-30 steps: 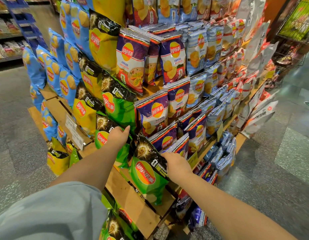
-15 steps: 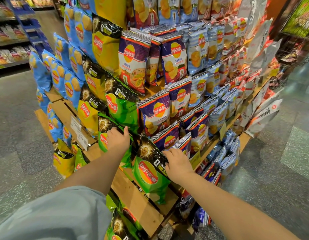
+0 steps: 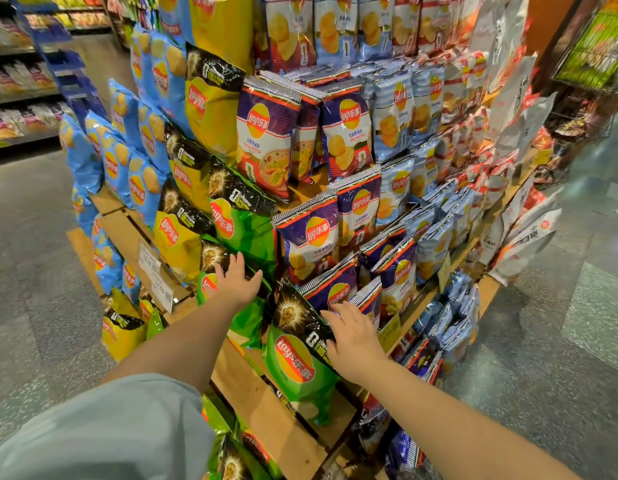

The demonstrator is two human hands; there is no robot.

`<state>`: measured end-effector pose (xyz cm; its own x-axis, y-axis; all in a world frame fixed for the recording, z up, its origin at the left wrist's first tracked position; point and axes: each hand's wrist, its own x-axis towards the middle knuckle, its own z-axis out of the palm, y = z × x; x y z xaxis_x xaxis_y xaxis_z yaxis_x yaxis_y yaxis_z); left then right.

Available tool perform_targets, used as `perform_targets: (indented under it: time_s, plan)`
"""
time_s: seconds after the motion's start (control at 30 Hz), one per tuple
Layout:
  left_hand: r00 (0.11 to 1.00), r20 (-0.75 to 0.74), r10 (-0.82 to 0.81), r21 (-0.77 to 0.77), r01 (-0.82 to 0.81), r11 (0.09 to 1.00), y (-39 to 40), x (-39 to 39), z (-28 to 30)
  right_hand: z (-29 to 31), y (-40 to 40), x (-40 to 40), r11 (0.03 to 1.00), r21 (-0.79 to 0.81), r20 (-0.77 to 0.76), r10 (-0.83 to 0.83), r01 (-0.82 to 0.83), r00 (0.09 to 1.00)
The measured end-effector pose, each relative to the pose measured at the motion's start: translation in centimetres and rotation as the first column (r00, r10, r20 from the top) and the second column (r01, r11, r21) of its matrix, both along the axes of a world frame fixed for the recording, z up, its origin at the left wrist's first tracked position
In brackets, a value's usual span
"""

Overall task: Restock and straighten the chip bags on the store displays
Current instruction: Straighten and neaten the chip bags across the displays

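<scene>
Hands work the corner of a stepped wooden display [image 3: 266,407] stacked with chip bags. The left hand [image 3: 236,282] lies flat against a green bag [image 3: 248,317] on a middle step, fingers straight and slightly spread, seemingly pressing it back so that it stands in line with the green and yellow bags above. The right hand [image 3: 352,336] rests on the black top edge of the front green bag [image 3: 295,358], fingers extended and loosely spread, touching rather than pinching; it appears to steady the bag, which leans forward on the lowest step beside the purple bags [image 3: 335,292]. Most bags carry the red-and-yellow Lay's roundel with Chinese characters; the purple ones add "GARLIC BUTTER". One small white price tag [image 3: 150,263] seems to read 12.50.
</scene>
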<state>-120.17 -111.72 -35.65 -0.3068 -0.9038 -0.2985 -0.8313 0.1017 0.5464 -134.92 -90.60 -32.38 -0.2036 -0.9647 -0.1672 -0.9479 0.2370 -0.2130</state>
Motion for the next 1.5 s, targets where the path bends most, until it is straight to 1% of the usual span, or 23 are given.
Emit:
perform_targets:
  time_s: [0.07, 0.17, 0.27, 0.3, 0.33, 0.37, 0.43, 0.47, 0.53, 0.63, 0.73, 0.9, 1.07, 1.23, 1.3, 1.4, 1.47, 1.5]
  plan:
    - [1.0, -0.009, -0.019, 0.029, 0.019, 0.999, -0.6, -0.2, 0.3, 0.0, -0.1, 0.1, 1.0, 0.014, 0.014, 0.021, -0.022, 1.0]
    - [0.998, 0.049, -0.039, 0.06, 0.036, 0.998, -1.6, -0.5, -0.1, -0.2, -0.2, 0.0, 0.998, 0.028, 0.007, 0.05, -0.05, 0.999]
    - [0.983, 0.163, -0.079, 0.012, 0.078, 0.997, -2.6, -1.7, -1.0, -0.4, -0.1, -0.1, 0.996, 0.065, -0.005, 0.054, -0.053, 0.999]
    - [0.982, 0.182, -0.06, -0.01, 0.063, 0.998, -2.7, -2.1, -1.1, -0.4, -0.1, -0.1, 0.996, 0.077, -0.004, 0.054, -0.053, 0.999]
    - [0.983, 0.179, -0.033, -0.042, 0.041, 0.998, -2.5, -2.5, -1.1, -0.6, -0.2, -0.2, 0.995, 0.083, -0.002, 0.053, -0.053, 0.999]
    - [0.991, 0.134, 0.015, -0.066, -0.006, 0.998, -2.0, -2.7, -1.0, -0.7, -0.2, -0.3, 0.995, 0.081, -0.003, 0.052, -0.052, 0.999]
    - [0.994, 0.013, 0.105, -0.059, -0.104, 0.993, -1.0, -2.7, -0.5, -0.8, -0.3, -0.4, 0.995, 0.071, -0.024, 0.065, -0.063, 0.998]
    - [0.99, -0.019, 0.14, -0.047, -0.141, 0.989, -0.7, -2.5, -0.4, -0.8, -0.4, -0.4, 0.995, 0.069, -0.036, 0.075, -0.073, 0.996]
    - [0.988, 0.007, 0.157, -0.04, -0.156, 0.987, -0.4, -1.9, -0.1, -0.6, -0.6, -0.3, 0.995, 0.059, -0.049, 0.089, -0.086, 0.995]
    - [0.988, 0.072, 0.14, -0.037, -0.138, 0.99, -0.4, -1.2, -0.2, 0.1, -1.0, -0.2, 0.994, 0.031, -0.055, 0.109, -0.107, 0.993]
    - [0.986, 0.105, 0.132, -0.068, -0.125, 0.99, 0.1, -0.4, 0.0, 0.6, -1.5, 0.2, 0.992, -0.006, -0.058, 0.123, -0.124, 0.991]
    - [0.985, 0.0, 0.17, -0.013, -0.17, 0.985, 0.5, 0.6, 0.3, 1.0, -2.1, 1.0, 0.983, 0.0, -0.071, 0.182, -0.183, 0.981]
    - [0.97, -0.01, 0.241, -0.02, -0.241, 0.97, 1.4, 1.1, 0.0, 0.7, -2.5, 1.0, 0.975, -0.015, -0.083, 0.222, -0.224, 0.972]
    - [0.965, -0.009, 0.264, 0.057, -0.263, 0.963, 1.5, 1.0, 0.0, 0.2, -2.3, 1.1, 0.973, -0.014, -0.088, 0.227, -0.229, 0.97]
    - [0.938, -0.005, 0.347, 0.132, -0.344, 0.93, 1.3, 0.7, -0.1, 0.0, -2.2, 1.1, 0.974, -0.011, -0.076, 0.225, -0.227, 0.971]
    - [0.846, -0.014, 0.533, 0.227, -0.517, 0.826, 0.6, 0.1, -0.1, -0.3, -2.1, 0.7, 0.977, -0.011, -0.051, 0.21, -0.211, 0.976]
    - [0.803, -0.037, 0.594, 0.255, -0.567, 0.783, -0.1, -0.1, 0.0, -0.5, -2.0, 0.6, 0.979, -0.008, -0.042, 0.202, -0.202, 0.978]
    - [0.8, -0.031, 0.599, 0.249, -0.575, 0.78, -0.3, -0.2, 0.1, -0.5, -2.0, 0.5, 0.98, -0.003, -0.036, 0.199, -0.199, 0.979]
